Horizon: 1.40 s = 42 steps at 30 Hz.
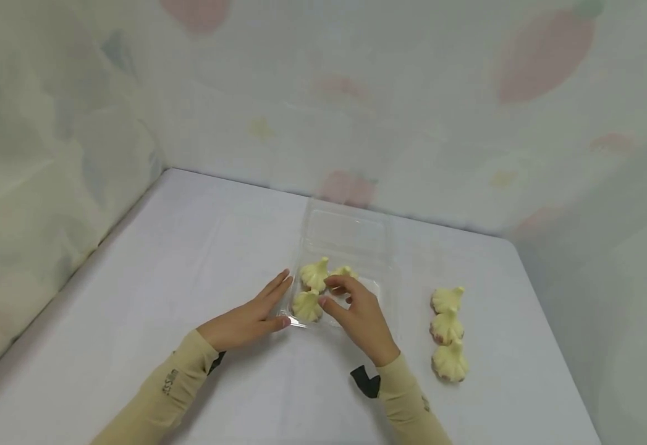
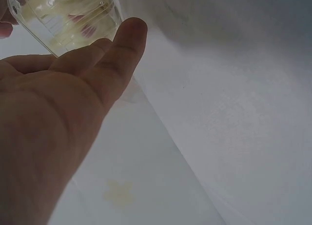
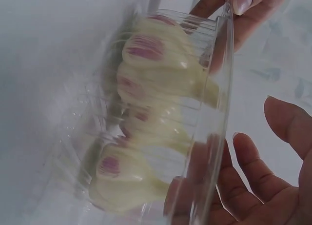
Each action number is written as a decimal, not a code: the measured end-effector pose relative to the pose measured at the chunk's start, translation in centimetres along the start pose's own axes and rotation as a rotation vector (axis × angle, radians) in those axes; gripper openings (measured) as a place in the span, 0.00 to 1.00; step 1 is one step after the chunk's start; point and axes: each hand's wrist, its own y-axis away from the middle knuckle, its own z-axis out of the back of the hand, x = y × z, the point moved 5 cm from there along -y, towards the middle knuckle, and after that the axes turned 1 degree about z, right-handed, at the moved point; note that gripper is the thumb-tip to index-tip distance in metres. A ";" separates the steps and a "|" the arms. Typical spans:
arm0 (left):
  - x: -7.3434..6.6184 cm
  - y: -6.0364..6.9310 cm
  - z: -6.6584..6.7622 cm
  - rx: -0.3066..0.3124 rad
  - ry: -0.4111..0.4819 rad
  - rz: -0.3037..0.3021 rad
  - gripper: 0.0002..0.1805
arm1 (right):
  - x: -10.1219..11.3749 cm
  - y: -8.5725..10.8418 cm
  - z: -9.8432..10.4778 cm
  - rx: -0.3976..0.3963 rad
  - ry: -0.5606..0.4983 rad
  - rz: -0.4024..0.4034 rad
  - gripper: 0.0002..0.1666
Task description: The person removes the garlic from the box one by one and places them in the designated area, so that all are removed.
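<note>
A clear plastic box (image 1: 351, 303) lies on the white table (image 1: 234, 247), its lid (image 1: 345, 230) folded back on the far side. Three garlic bulbs show inside: a far-left bulb (image 1: 314, 275), a near-left bulb (image 1: 306, 305) and a far-right bulb (image 1: 345, 272), the last partly hidden behind fingers.

The left hand (image 1: 249, 318) lies along the box's left side, fingers straight, its thumb apart from them at the near-left corner. The right hand (image 1: 361, 314) is over the box, fingers bent and apart from the thumb, pinching nothing; its thumb tip is close to the near-left bulb, but whether they touch I cannot tell.

Well apart on the right, three more bulbs (image 1: 445, 326) form a row from near to far. Both arms wear beige sleeves (image 1: 162, 386).
</note>
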 end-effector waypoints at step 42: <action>0.5 -0.3 -0.3 -0.003 -0.002 -0.017 0.45 | -0.6 -0.9 -3.1 0.230 0.129 0.022 0.16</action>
